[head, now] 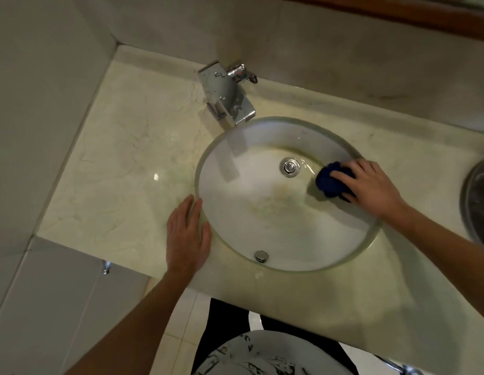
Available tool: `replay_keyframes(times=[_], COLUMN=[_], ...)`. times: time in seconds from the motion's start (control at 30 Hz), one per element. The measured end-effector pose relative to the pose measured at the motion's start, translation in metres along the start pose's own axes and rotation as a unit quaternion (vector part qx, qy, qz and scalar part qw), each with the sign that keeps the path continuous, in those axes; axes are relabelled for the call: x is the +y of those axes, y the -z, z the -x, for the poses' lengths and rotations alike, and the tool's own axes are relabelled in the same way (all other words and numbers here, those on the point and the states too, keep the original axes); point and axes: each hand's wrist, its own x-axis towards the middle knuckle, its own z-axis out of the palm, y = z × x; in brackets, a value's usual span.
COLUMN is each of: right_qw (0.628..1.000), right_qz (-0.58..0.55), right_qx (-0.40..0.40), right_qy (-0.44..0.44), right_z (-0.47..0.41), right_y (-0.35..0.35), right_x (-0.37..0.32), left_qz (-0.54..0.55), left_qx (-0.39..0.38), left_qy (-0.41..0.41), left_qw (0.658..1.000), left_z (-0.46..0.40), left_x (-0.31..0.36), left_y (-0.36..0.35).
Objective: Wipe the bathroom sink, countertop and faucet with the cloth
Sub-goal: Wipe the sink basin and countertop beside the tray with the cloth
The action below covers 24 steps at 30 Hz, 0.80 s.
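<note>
A round white sink (235,212) is set into a cream marble countertop (127,163). Its metal drain (289,167) lies near the middle and an overflow cap (261,256) sits at the near wall. A chrome faucet (226,94) stands behind the basin at its far left. My right hand (370,185) presses a bunched dark blue cloth (328,182) against the basin's right inner wall, just right of the drain. My left hand (188,234) lies flat, fingers together, on the countertop at the sink's left rim, holding nothing.
Tiled walls close in the counter on the left and at the back. A wooden mirror frame (397,20) runs along the top right. A metal bowl or basin (478,201) sits on the counter at the right edge. A small valve (107,267) shows under the counter's left front.
</note>
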Motion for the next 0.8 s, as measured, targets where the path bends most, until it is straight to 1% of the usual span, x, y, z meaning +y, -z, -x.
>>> replay_keyframes(times=[0.07,0.17,0.27,0.37,0.43,0.5,0.63,0.7,0.8], right_qw=[0.998,0.988,0.962,0.94,0.931,0.933,0.947,0.95,0.955], right_qz=[-0.042,-0.109,-0.206,-0.28,-0.315,-0.325,-0.295,-0.293,-0.283], right_qx=[-0.009,-0.019,0.007,0.015,0.0,-0.001,0.077,0.092,0.067], right_qy=[-0.038,-0.111,-0.18,-0.196,-0.184,-0.156,-0.1,-0.056,0.057], right_z=[0.026,0.068,0.101,0.104,0.093,0.076,0.032,0.01,-0.006], right_y=[0.001,-0.006,-0.013,-0.018,-0.017,-0.01,0.014,0.021,0.013], right_x=[-0.009,-0.04,-0.095,-0.162,-0.193,-0.204,-0.203,-0.214,-0.25], left_qz=[-0.006,-0.004,0.0,-0.003,0.003,0.013,0.052,0.13,0.274], left_qx=[0.003,0.009,0.013,0.012,0.011,0.009,0.016,0.034,0.097], left_qy=[-0.004,-0.007,-0.006,-0.009,-0.005,-0.003,-0.021,-0.022,0.014], left_qw=[1.0,1.0,1.0,1.0,1.0,1.0,0.998,0.991,0.957], left_z=[0.0,0.001,0.0,-0.001,-0.001,0.0,0.001,0.004,0.007], left_x=[0.0,0.001,0.002,0.002,0.002,0.003,0.002,0.001,0.006], left_y=[0.0,0.001,0.001,0.0,0.001,0.001,0.002,0.005,0.027])
